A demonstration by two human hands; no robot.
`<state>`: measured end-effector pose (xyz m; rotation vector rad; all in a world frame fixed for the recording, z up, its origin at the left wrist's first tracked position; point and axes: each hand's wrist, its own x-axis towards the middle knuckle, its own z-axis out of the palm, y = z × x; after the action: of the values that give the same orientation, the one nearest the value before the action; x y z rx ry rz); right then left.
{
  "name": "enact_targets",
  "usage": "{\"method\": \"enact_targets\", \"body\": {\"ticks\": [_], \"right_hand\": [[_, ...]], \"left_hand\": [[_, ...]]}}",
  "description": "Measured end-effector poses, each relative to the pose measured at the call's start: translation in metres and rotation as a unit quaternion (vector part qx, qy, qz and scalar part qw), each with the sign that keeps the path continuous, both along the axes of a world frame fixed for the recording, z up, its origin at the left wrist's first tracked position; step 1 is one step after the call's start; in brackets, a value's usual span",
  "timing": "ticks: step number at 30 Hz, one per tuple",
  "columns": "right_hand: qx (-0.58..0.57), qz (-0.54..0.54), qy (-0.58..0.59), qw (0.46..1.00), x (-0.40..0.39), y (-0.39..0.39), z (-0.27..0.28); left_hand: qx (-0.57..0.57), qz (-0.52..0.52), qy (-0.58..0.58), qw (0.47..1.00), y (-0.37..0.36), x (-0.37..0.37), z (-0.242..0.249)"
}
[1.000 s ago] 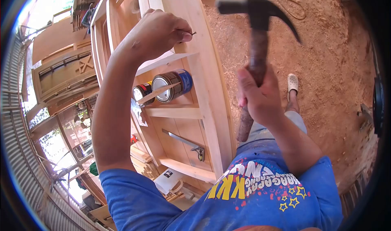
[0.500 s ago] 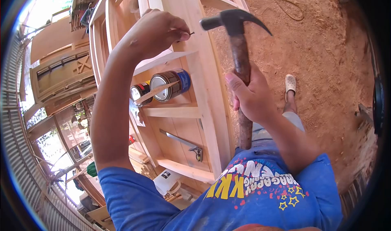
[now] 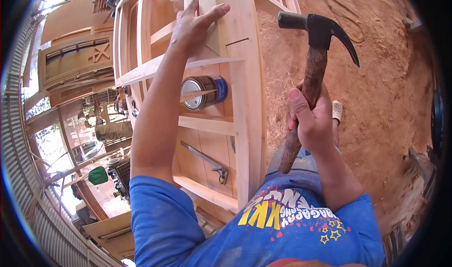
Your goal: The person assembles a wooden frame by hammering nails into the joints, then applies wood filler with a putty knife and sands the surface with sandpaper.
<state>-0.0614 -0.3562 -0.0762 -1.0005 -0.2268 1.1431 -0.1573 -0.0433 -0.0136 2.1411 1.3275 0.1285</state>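
Observation:
My right hand (image 3: pixel 313 114) is wrapped around the wooden handle of a claw hammer (image 3: pixel 314 74), its dark head raised at the right of the wooden frame (image 3: pixel 250 111). Fingers apart and holding nothing, my left hand (image 3: pixel 195 27) is at the frame's slats, thumb stretched toward the wide board. On that board, between the left hand and the hammer head, a thin dark nail (image 3: pixel 237 42) sticks out of the wood. Below the left hand, a paint can (image 3: pixel 205 92) with a wood stick (image 3: pixel 195 95) across its lid sits inside the frame.
A combination square (image 3: pixel 207 161) lies in a lower bay of the frame. Reddish dirt ground (image 3: pixel 376 107) with shavings stretches along the right, with a coiled hose or rope (image 3: pixel 341 12) at the top. Wooden panels (image 3: pixel 75 62) stand at the left, near corrugated metal sheeting (image 3: pixel 21 173).
My left hand has let go of the nail, which now stands in the board, and has moved up with its fingers spread. The hammer in my right hand has shifted right.

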Motion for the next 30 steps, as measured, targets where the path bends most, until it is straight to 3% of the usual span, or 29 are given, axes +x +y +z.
{"method": "enact_targets", "body": {"ticks": [8, 14, 18, 24, 30], "right_hand": [[-0.004, 0.036, 0.026, 0.999, 0.009, -0.005, 0.003], [0.027, -0.040, 0.022, 0.999, -0.010, 0.000, -0.001], [-0.019, 0.130, 0.034, 0.991, 0.003, 0.005, 0.007], [0.059, -0.140, 0.009, 0.988, -0.010, -0.001, 0.006], [0.011, 0.045, 0.005, 0.999, -0.014, 0.002, 0.000]], "left_hand": [[0.039, 0.003, -0.004, 0.999, -0.022, 0.012, 0.014], [0.055, 0.011, 0.030, 0.998, -0.015, 0.010, 0.007], [0.022, 0.013, 0.053, 0.998, -0.009, 0.007, 0.008], [0.044, 0.023, 0.014, 0.999, 0.000, 0.003, -0.004], [0.025, 0.029, 0.068, 0.997, -0.007, 0.007, 0.009]]}}
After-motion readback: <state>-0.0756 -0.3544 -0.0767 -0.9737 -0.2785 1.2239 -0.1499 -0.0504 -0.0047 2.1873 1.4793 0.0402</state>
